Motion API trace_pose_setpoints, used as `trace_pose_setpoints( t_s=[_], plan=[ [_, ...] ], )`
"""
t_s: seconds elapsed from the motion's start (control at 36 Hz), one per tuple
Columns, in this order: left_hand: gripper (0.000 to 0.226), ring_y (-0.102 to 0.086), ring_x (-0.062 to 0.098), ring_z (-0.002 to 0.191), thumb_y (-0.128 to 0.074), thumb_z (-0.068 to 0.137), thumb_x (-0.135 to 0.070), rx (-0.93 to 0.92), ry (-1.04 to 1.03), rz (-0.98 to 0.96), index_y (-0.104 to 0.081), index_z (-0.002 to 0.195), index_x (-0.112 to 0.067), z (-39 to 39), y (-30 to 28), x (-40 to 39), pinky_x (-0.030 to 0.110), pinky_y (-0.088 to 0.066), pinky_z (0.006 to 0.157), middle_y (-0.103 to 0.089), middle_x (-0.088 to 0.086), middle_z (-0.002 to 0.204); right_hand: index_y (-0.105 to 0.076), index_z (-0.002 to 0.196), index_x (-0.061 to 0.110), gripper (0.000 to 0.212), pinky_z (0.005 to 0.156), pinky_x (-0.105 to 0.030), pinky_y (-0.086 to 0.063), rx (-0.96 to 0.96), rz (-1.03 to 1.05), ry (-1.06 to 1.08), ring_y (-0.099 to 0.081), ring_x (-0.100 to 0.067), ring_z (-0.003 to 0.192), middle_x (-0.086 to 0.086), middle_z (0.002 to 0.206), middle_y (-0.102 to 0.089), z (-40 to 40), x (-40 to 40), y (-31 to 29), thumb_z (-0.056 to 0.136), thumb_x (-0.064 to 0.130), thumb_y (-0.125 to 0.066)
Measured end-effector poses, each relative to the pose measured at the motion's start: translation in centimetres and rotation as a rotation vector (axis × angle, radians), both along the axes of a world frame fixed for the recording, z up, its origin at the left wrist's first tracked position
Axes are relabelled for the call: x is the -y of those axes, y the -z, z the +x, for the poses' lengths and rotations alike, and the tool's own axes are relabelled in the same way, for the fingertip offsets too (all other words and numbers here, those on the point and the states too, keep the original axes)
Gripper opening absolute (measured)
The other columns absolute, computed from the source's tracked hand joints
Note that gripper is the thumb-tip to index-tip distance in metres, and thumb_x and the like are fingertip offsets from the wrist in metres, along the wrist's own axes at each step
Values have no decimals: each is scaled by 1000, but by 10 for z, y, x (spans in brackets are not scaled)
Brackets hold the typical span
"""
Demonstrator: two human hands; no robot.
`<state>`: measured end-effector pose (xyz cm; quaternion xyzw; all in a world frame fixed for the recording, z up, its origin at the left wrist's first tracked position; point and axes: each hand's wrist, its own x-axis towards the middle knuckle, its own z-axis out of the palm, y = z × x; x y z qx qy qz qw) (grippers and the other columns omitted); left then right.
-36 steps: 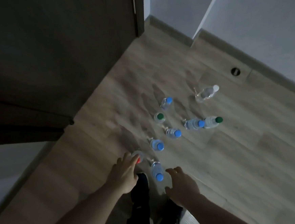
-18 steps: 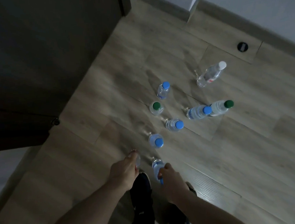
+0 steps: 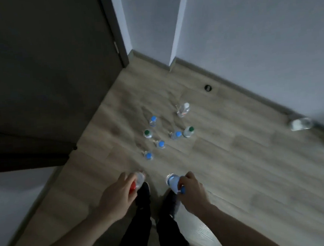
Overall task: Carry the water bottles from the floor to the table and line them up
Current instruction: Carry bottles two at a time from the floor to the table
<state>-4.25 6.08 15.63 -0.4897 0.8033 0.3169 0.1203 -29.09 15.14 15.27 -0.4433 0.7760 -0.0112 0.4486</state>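
My left hand [image 3: 117, 194] grips a clear bottle with a red cap [image 3: 138, 181], lifted above the floor. My right hand [image 3: 191, 192] grips a clear bottle with a blue cap [image 3: 173, 181] by its neck. Several more small water bottles stand on the wooden floor ahead: blue-capped ones [image 3: 148, 155] [image 3: 160, 144] [image 3: 153, 120] [image 3: 176, 135], green-capped ones [image 3: 147, 133] [image 3: 188, 131], and a white-capped one [image 3: 183, 109]. No table shows in this view.
A dark door or cabinet [image 3: 46, 73] fills the left side. White walls with a skirting board [image 3: 241, 85] close the floor at the back. A round floor fitting [image 3: 208, 87] lies near the wall. A blurred clear object [image 3: 300, 124] sits at the right. My dark-trousered legs [image 3: 146, 230] are below.
Both hands closed round the two nearest bottles and lifted them off the floor. The view rose and tilted up, so the remaining bottles now look farther away.
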Motion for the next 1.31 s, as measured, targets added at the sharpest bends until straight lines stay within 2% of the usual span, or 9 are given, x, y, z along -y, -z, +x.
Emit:
trace_pose_setpoints(
  t_s=[0.11, 0.31, 0.44, 0.56, 0.67, 0.81, 0.97, 1.06, 1.31],
  plan=[
    [27, -53, 11, 59, -62, 93, -37, -115, 31, -56, -45, 114, -36, -22, -115, -11, 28, -45, 49, -46, -11, 100, -64, 90, 13, 12, 71, -32, -43, -8, -94, 52, -61, -29, 87, 0, 101, -49, -15, -23, -114, 79, 10, -69],
    [28, -64, 20, 74, -37, 96, -55, -251, 186, -146, -50, 113, -37, -57, -240, -21, 33, -48, 59, -52, -10, 110, -63, 74, 23, 16, 70, -33, -48, -46, -305, 267, -60, -20, 76, 7, 91, -53, -25, -75, -245, 76, 8, -69],
    [18, -64, 15, 82, -55, 96, -48, -322, 322, -153, -52, 106, -34, -89, -302, -32, 37, -51, 72, -55, -12, 108, -63, 68, 33, 26, 67, -24, -47, -89, -401, 448, -61, -12, 75, 9, 90, -56, -42, -114, -298, 78, 11, -72],
    [17, -62, 14, 84, -57, 95, -50, -346, 434, -180, -50, 102, -36, -130, -330, -46, 35, -49, 71, -57, -15, 101, -64, 66, 38, 25, 66, -12, -45, -85, -432, 518, -62, -3, 75, 15, 91, -57, -66, -149, -325, 74, 14, -68],
    [16, -61, 15, 84, -61, 93, -46, -388, 522, -160, -48, 97, -38, -182, -348, -68, 38, -50, 75, -56, -15, 95, -67, 72, 35, 20, 70, -22, -51, -91, -475, 587, -62, -6, 77, 15, 90, -59, -97, -188, -341, 71, 16, -68],
    [17, -58, 4, 74, -60, 92, -49, -411, 581, -175, -46, 93, -40, -254, -360, -114, 37, -54, 70, -55, -19, 91, -66, 76, 38, 22, 65, -12, -48, -131, -547, 651, -62, -3, 81, 17, 93, -59, -143, -253, -355, 75, 17, -68],
    [19, -58, 2, 65, -55, 90, -57, -466, 562, -189, -48, 93, -40, -339, -379, -190, 30, -51, 59, -57, -17, 86, -67, 79, 37, 17, 68, -12, -47, -195, -614, 694, -61, 0, 85, 19, 95, -60, -207, -338, -381, 76, 21, -67],
    [17, -58, 2, 72, -60, 92, -52, -533, 524, -211, -51, 94, -37, -375, -392, -227, 37, -54, 67, -59, -18, 87, -69, 82, 35, 18, 67, -9, -42, -225, -614, 680, -60, 1, 84, 20, 96, -59, -241, -376, -398, 76, 19, -66],
    [18, -59, 3, 77, -61, 89, -52, -645, 534, -207, -55, 92, -35, -478, -435, -323, 30, -49, 69, -64, -19, 85, -68, 82, 36, 20, 63, -11, -40, -331, -630, 693, -59, 0, 80, 18, 93, -60, -337, -483, -437, 76, 17, -67]
  ],
)
